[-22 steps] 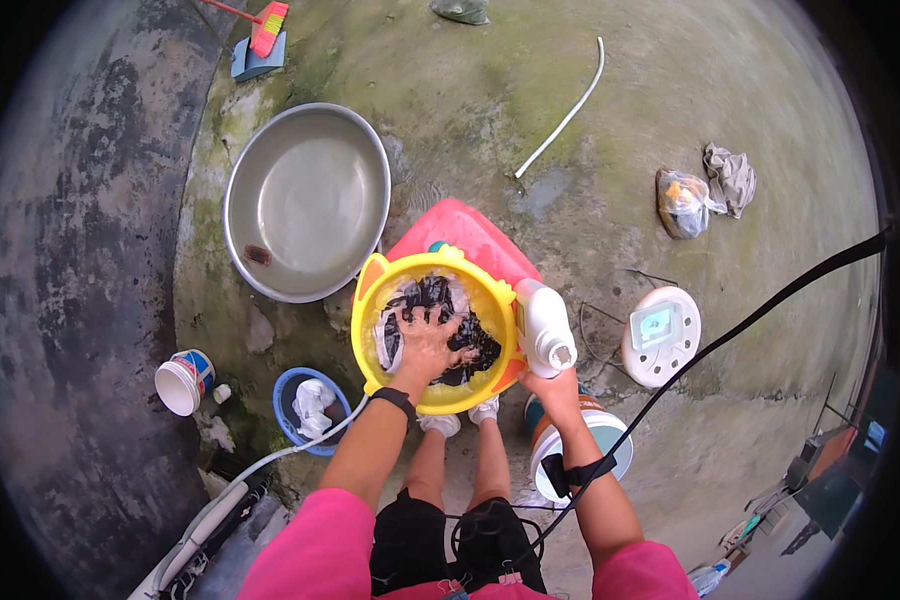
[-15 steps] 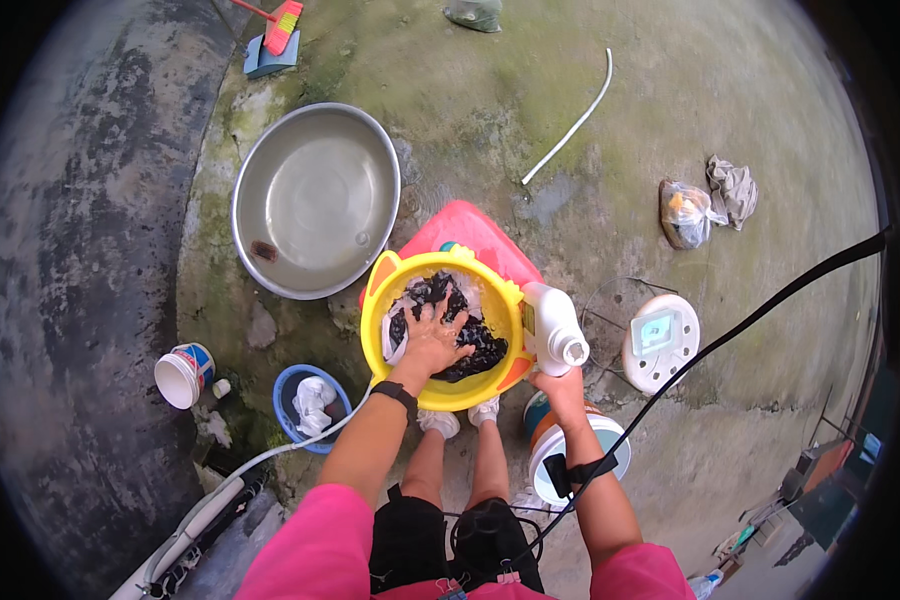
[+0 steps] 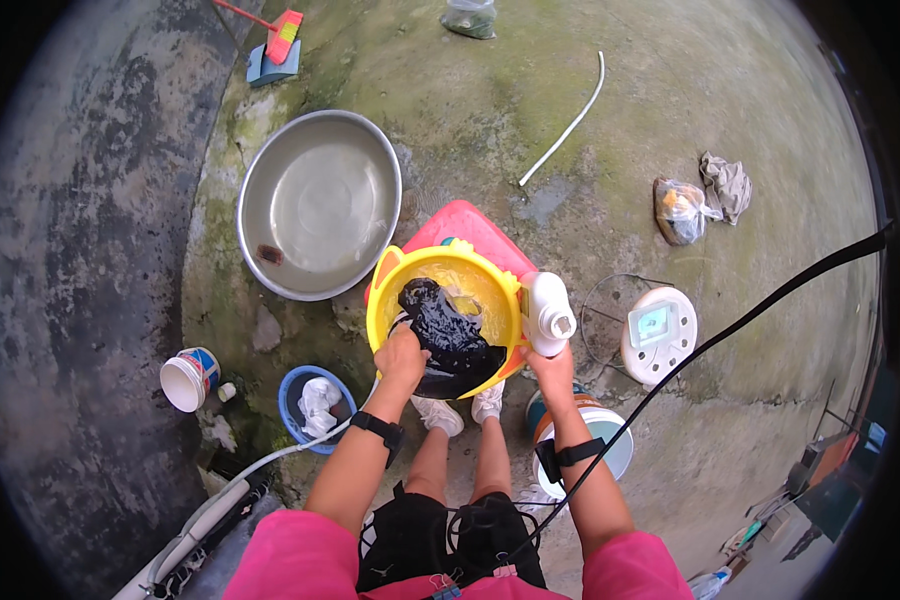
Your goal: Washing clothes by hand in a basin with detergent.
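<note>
Yellow basin (image 3: pixel 374 308): spilling and tipping risked around a wet black garment (image 3: pixel 445 330)

The black garment lies in the yellow basin, spread from the middle toward the near rim, which seems to be overlapped by it. Its edge is gripped by the curled fingers of the left hand (image 3: pixel 402 358) at the basin's near-left side. The right hand (image 3: pixel 550 372) is placed at the basin's right side, just below the mouth of a white plastic bottle (image 3: pixel 546 302); whether the bottle, the basin's rim or both are grasped cannot be told.

If the garment were drawn farther over the near rim, water could be dripped onto the white shoes (image 3: pixel 438 414) below the basin. By a hard pull, the basin could also be dragged off the red plastic stand (image 3: pixel 465 225), since that support is seen mostly at the basin's far side. The bottle looks uncapped; were it knocked by the rim, its contents could be spilled over the stand or into the bucket (image 3: pixel 542 430) at the basin's near right. The black cable (image 3: pixel 815 270), slung to the right of the basin, could be snagged by the right forearm (image 3: pixel 595 500) if that arm were raised.
</note>
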The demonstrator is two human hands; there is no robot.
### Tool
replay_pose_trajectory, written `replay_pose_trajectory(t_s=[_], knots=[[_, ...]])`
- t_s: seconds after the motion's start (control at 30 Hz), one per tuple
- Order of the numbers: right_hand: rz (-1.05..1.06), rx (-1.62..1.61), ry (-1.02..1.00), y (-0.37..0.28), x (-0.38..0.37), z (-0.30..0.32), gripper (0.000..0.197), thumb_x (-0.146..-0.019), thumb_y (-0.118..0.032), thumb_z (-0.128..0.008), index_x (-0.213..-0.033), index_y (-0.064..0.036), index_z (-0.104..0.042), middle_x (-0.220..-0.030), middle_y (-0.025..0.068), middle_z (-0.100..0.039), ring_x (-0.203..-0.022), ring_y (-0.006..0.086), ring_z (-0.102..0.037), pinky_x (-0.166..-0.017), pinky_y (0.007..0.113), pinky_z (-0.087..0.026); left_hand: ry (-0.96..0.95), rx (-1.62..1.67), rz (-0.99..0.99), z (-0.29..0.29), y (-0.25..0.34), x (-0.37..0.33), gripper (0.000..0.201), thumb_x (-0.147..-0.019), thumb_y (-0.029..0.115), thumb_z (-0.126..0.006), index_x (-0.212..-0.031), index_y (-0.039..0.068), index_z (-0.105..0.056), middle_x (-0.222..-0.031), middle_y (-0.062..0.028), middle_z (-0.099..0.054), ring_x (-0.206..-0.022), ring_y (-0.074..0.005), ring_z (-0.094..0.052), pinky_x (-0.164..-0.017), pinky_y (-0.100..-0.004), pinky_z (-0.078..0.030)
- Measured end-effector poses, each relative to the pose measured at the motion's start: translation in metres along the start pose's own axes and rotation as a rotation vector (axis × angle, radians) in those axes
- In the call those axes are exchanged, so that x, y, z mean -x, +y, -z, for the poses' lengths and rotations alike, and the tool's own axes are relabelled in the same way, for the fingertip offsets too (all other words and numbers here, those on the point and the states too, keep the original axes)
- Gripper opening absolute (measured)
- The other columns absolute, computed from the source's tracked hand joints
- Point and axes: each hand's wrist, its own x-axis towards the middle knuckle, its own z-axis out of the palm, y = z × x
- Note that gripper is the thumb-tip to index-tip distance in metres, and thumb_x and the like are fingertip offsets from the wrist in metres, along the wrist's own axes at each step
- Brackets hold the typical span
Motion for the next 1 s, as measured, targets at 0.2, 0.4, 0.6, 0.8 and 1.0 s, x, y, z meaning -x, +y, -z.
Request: replay_pose_trajectory(t_s=[0.2, 0.4, 0.6, 0.8, 1.0], knots=[[0.004, 0.038, -0.058, -0.005, 0.001, 0.002, 0.037, -0.068, -0.01, -0.066, -0.101, 0.0019, -0.052, -0.093, 0.0069, -0.059, -0.085, 0.0138, -0.055, -0.076, 0.027, -0.043, 0.12, 0.05, -0.412, -0.021, -0.011, -0.006, 0.027, -0.071, 0.025, -0.063, -0.081, 0.001, -0.056, -0.084, -0.0166, -0.061, -0.079, -0.0313, -0.059, -0.069, -0.0382, -0.046], [0.005, 0.017, -0.012, -0.015, 0.009, 0.016, 0.037, -0.071, -0.014, -0.067, -0.1, 0.0028, -0.052, -0.092, 0.0061, -0.059, -0.083, 0.0118, -0.054, -0.073, 0.026, -0.043, -0.3, 1.716, -0.059, 0.022, 0.013, 0.015, 0.023, -0.08, 0.006, -0.048, -0.101, 0.0, -0.053, -0.091, -0.0052, -0.06, -0.081, -0.0147, -0.057, -0.074, -0.0269, -0.045], [0.023, 0.086, -0.014, -0.053, 0.025, 0.018, 0.037, -0.071, -0.015, -0.068, -0.1, 0.0031, -0.053, -0.091, 0.0077, -0.061, -0.083, 0.0131, -0.055, -0.075, 0.028, -0.043, -0.44, 2.219, -0.035, 0.05, -0.018, 0.028, 0.024, -0.081, 0.017, -0.053, -0.102, 0.005, -0.054, -0.1, -0.0072, -0.06, -0.092, -0.0197, -0.057, -0.083, -0.0339, -0.045], [0.005, 0.136, -0.039, -0.056, 0.034, 0.021, 0.036, -0.07, -0.015, -0.068, -0.098, 0.0036, -0.054, -0.088, 0.0094, -0.062, -0.081, 0.0137, -0.056, -0.073, 0.028, -0.044, 0.21, 1.816, 0.018, 0.065, -0.043, 0.021, 0.006, -0.084, 0.009, -0.052, -0.082, 0.011, -0.047, -0.056, 0.0041, -0.037, -0.045, -0.0037, -0.032, -0.041, -0.0183, -0.027], [0.024, 0.129, 0.008, -0.037, 0.038, 0.025, 0.035, -0.071, -0.015, -0.067, -0.097, 0.004, -0.054, -0.088, 0.0105, -0.062, -0.081, 0.0142, -0.057, -0.072, 0.028, -0.044, 0.198, 0.87, -0.469, 0.049, 0.027, 0.041, 0.016, -0.079, 0.0, -0.051, -0.095, -0.002, -0.053, -0.076, -0.0081, -0.056, -0.068, -0.0157, -0.057, -0.064, -0.0261, -0.046]])
